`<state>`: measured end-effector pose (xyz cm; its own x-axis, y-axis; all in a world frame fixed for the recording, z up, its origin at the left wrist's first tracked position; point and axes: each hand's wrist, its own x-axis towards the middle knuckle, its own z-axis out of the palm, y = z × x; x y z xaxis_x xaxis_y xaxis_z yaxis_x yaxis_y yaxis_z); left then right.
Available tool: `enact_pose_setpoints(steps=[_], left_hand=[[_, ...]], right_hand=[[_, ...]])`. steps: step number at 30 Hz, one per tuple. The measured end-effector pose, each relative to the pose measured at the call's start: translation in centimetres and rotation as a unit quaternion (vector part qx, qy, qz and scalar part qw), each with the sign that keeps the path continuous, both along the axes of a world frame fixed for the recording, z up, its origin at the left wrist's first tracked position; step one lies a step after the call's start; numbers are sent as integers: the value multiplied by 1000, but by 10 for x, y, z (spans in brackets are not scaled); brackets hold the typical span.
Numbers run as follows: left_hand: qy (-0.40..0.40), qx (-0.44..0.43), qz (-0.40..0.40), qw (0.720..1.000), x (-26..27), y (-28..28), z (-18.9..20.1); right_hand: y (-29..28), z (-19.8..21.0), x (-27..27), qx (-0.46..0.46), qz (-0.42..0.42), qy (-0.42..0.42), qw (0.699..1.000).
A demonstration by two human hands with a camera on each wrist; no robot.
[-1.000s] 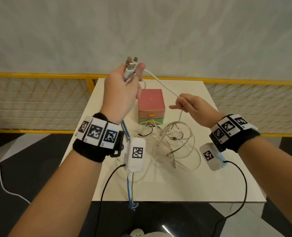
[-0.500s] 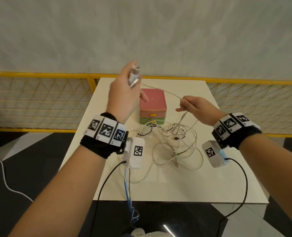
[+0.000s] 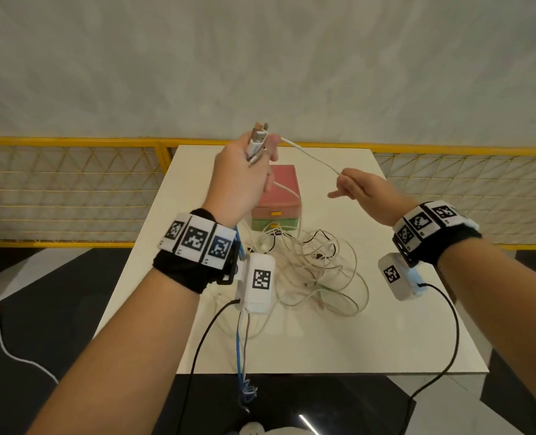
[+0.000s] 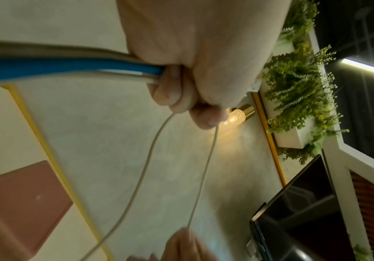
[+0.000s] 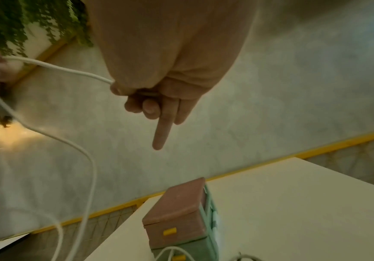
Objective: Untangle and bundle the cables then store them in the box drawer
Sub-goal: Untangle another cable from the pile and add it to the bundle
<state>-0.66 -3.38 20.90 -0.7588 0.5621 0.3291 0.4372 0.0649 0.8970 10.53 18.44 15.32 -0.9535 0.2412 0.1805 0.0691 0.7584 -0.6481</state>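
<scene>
Head view: one white cable (image 3: 307, 157) is gripped by left hand (image 3: 241, 180) and pinched by right hand (image 3: 362, 191), while most cables (image 3: 317, 271) are left tangled on the desk (image 3: 401, 309).

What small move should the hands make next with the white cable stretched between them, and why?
Probably the right hand should carry its pinched stretch of the thin white cable back to the left hand to lay another loop. The left hand already grips the cable's connector ends, the span between the hands is taut, and more cable trails down into the tangled pile of cables on the white table.
</scene>
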Motion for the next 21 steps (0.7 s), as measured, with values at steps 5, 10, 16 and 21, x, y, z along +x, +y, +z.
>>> enact_pose_setpoints(steps=[5, 10, 16, 21], left_hand=[[9, -33, -15, 999, 0, 0, -2], [12, -99, -99, 990, 8, 1, -15], [-53, -13, -94, 994, 14, -6, -15], [-97, -4, -105, 990, 21, -13, -12]], right_hand=[[4, -2, -3, 3, -18, -27, 999], [-26, 27, 4, -48, 0, -1, 999], [-77, 64, 43, 43, 73, -38, 996], [-109, 63, 77, 24, 230, -211, 950]])
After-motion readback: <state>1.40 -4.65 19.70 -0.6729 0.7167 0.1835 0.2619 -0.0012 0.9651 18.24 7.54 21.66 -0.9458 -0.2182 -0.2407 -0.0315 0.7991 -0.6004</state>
